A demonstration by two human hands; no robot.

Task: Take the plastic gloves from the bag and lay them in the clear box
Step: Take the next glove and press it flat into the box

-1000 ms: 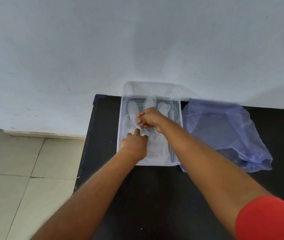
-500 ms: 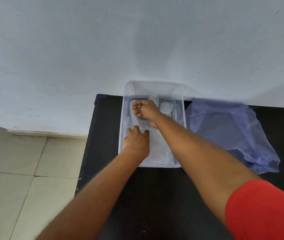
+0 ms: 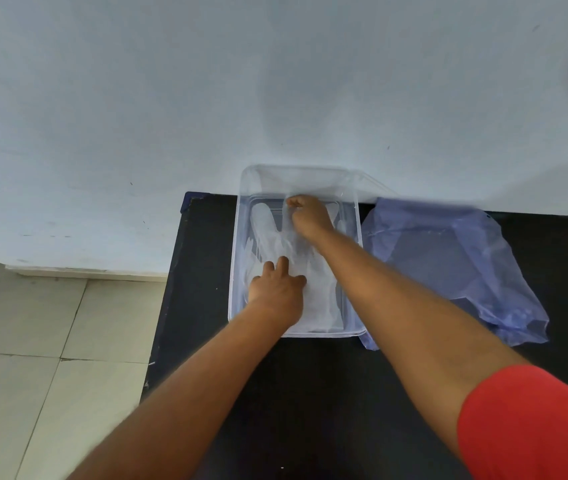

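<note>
A clear box (image 3: 234, 258) stands on the black table against the wall. Thin see-through plastic gloves (image 3: 266, 226) lie flat inside it, fingers pointing to the wall. My left hand (image 3: 277, 289) rests palm down on the gloves near the box's front, fingers spread. My right hand (image 3: 308, 214) is at the far end of the box, its fingers pinched on a glove finger. The bluish plastic bag (image 3: 449, 261) lies crumpled to the right of the box, touching its side.
The black table (image 3: 199, 271) ends at a left edge close to the box, with tiled floor (image 3: 33, 341) below. A pale wall (image 3: 275, 81) rises directly behind the box. A clear lid (image 3: 362, 183) leans at the box's back.
My right hand has moved from the middle of the box to its far end, pulling a glove finger straight. My left hand has stayed pressing on the gloves.
</note>
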